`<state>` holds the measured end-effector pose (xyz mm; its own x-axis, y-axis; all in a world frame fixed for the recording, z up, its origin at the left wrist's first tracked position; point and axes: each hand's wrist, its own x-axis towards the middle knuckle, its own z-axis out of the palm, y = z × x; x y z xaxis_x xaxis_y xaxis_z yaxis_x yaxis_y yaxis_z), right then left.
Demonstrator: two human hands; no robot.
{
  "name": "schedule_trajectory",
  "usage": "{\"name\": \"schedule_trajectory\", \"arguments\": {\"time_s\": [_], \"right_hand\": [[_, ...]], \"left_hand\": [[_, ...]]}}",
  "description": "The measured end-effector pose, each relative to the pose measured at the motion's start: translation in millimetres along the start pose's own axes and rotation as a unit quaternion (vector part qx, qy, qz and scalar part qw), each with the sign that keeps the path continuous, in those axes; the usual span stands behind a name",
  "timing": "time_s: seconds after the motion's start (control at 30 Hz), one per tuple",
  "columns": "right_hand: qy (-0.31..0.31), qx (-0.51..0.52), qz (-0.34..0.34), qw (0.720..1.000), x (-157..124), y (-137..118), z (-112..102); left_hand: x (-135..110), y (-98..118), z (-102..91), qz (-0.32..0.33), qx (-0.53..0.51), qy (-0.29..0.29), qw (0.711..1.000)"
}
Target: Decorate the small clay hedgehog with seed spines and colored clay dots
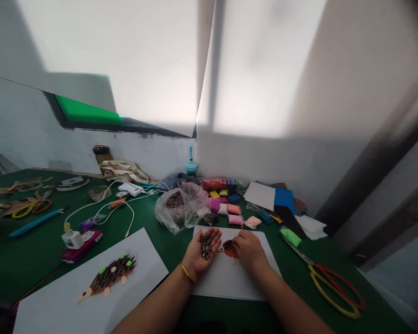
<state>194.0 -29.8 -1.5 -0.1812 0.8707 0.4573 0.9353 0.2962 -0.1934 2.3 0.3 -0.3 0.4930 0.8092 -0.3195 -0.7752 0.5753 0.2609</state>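
Note:
My left hand (198, 255) is cupped palm up and holds a small heap of striped sunflower seeds (205, 247). Beside it, my right hand (249, 250) has its fingers pinched together over a small hedgehog picture (231, 249) with an orange-brown body and dark seeds along its top. Whatever sits between those fingertips is hidden. The picture lies on a white sheet (226, 280) under both hands. To the left, another white sheet (55, 297) bears a larger hedgehog (111, 272), covered in seeds with green and pale dots.
Behind my hands, a clear plastic bag (176, 208) holds more seeds, near coloured clay packets (234, 209). Large scissors (329, 283) lie at the right. A magenta power bank (81, 246), white cables and smaller scissors (31, 208) are on the left of the green table.

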Motion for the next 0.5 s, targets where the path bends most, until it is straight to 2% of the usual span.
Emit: {"name": "schedule_trajectory", "arguments": {"time_s": [0.27, 0.4, 0.5], "right_hand": [[0.005, 0.022, 0.004, 1.0, 0.9, 0.6, 3.6], [0.004, 0.041, 0.004, 0.999, -0.5, -1.8, -7.3], [0.01, 0.072, -0.026, 0.997, -0.1, -14.5, -19.2]], "left_hand": [[-0.3, -0.4, 0.1, 0.001, -0.004, -0.003, 1.0], [-0.3, -0.4, 0.0, -0.002, -0.01, -0.005, 1.0], [-1.1, -1.0, 1.0, -0.006, -0.008, -0.007, 1.0]]}}
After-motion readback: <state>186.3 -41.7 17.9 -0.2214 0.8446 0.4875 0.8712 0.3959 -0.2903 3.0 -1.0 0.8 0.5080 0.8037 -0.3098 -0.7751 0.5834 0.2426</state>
